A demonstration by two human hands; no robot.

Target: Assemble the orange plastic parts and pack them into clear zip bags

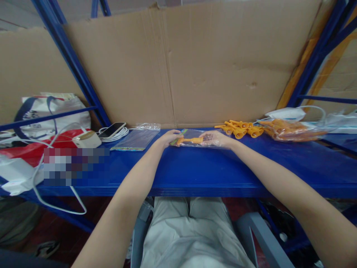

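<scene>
Above the blue tabletop, both hands hold a clear plastic bag (192, 133) with a coloured printed edge at its left side. My left hand (170, 137) is closed on that printed end. An orange toy horn (192, 140) lies level between the hands, its left end by my left fingers. My right hand (214, 138) is closed around the horn's right end, with clear film over and beside the fingers. How much of the horn is inside the bag I cannot tell. Just right of my right hand is a pile of orange toy horns (240, 130).
Flat clear bags (136, 138) lie left of my left hand. Beyond them are a phone (112, 129), coiled white cable and a white charger (87, 139). A bag of orange pieces (287, 130) is far right. A cardboard sheet (195, 67) stands behind, between blue posts.
</scene>
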